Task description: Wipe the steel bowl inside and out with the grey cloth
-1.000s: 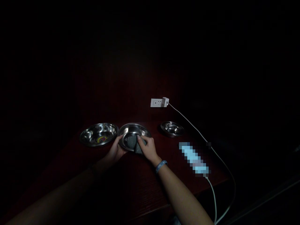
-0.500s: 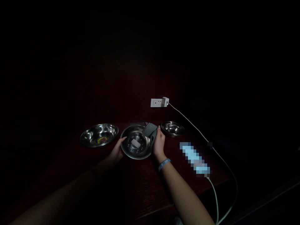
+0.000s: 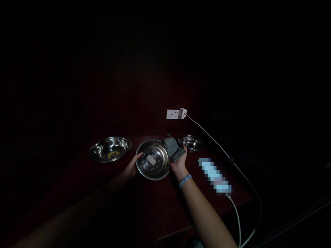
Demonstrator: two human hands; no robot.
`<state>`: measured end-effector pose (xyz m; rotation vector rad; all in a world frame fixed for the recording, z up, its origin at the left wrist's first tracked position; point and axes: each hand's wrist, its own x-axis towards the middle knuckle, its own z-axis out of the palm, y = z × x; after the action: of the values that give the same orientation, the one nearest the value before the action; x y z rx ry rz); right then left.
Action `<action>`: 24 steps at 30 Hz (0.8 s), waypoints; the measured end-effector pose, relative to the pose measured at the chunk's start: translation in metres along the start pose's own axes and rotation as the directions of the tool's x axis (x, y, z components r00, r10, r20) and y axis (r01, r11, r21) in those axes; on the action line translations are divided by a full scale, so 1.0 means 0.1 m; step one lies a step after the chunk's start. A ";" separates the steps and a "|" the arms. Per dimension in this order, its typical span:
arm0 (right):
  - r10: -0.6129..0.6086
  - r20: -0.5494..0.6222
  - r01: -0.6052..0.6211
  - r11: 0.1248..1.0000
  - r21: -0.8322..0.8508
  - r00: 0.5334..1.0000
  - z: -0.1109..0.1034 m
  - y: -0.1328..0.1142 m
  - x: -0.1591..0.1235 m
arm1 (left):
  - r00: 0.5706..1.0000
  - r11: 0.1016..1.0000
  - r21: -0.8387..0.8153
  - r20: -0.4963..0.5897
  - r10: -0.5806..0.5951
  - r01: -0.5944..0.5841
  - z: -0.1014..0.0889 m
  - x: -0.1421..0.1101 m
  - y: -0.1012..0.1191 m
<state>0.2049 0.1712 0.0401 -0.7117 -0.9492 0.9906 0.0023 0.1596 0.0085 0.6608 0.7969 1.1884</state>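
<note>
A round stainless steel bowl point(image 3: 162, 163) with a pale rectangular patch at its bottom is tilted toward me above the dark red table. My left hand point(image 3: 133, 165) grips its left rim, with the thumb over the edge. At the bowl's right side, my right hand point(image 3: 180, 165) is closed around a folded grey-green cloth point(image 3: 172, 150); the hand is close against the rim, and some of its fingers are hidden by the cloth. A blue band circles my right wrist.
To the left stands a wide steel basin point(image 3: 97, 151) with a yellow-red label. Behind my right hand is a stack of steel dishes point(image 3: 191, 142). A pixelated bright device point(image 3: 214, 175) lies at right, its white cable point(image 3: 217, 141) reaching a wall socket point(image 3: 172, 114).
The cloth in my right hand has come out of the bowl to its right outer side. The bowl has shifted slightly right and toward me, still held by my left hand.
</note>
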 end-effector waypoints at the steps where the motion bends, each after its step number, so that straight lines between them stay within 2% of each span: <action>1: 0.060 -0.010 -0.059 0.996 0.072 0.998 -0.01 0.00 0.00 | 1.000 1.000 0.000 -0.007 -0.001 0.001 0.00 0.00 0.00; 4: 0.175 -0.050 -0.156 0.952 0.262 0.983 -0.01 -0.02 0.01 | 1.000 1.000 -0.008 -0.024 -0.001 0.001 0.00 0.02 0.00; 7: 0.138 -0.073 -0.110 0.945 0.309 0.988 0.03 -0.07 0.00 | 1.000 1.000 -0.015 -0.010 -0.006 0.005 0.01 0.01 0.01; 10: 0.057 -0.049 -0.043 0.966 0.257 0.997 0.12 -0.13 -0.06 | 1.000 1.000 -0.014 0.010 -0.021 0.021 0.02 -0.02 0.03; 13: -0.035 0.085 0.022 0.989 0.149 0.996 0.24 -0.16 -0.16 | 0.999 1.000 -0.022 0.042 -0.019 0.020 0.04 -0.03 0.04; 16: -0.075 0.302 0.074 0.997 0.015 0.950 0.31 -0.14 -0.26 | 0.998 0.999 -0.025 0.065 -0.027 0.028 0.05 -0.03 0.04; 18: -0.084 0.385 0.131 0.987 -0.097 0.919 0.33 -0.14 -0.29 | 0.997 0.999 -0.027 0.063 -0.039 0.041 0.05 -0.02 0.03; 21: -0.166 0.375 0.292 0.904 -0.310 0.912 0.28 -0.16 -0.29 | 0.997 0.998 -0.033 0.060 -0.051 0.053 0.07 -0.03 0.02; 24: -0.267 0.352 0.426 0.735 -0.528 0.897 0.21 -0.20 -0.24 | 0.997 0.998 -0.032 0.051 -0.051 0.053 0.08 -0.03 0.03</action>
<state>0.1879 0.1427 0.0582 -0.8906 -1.5984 0.4325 0.0065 0.1567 0.0160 0.6368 0.7465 1.1315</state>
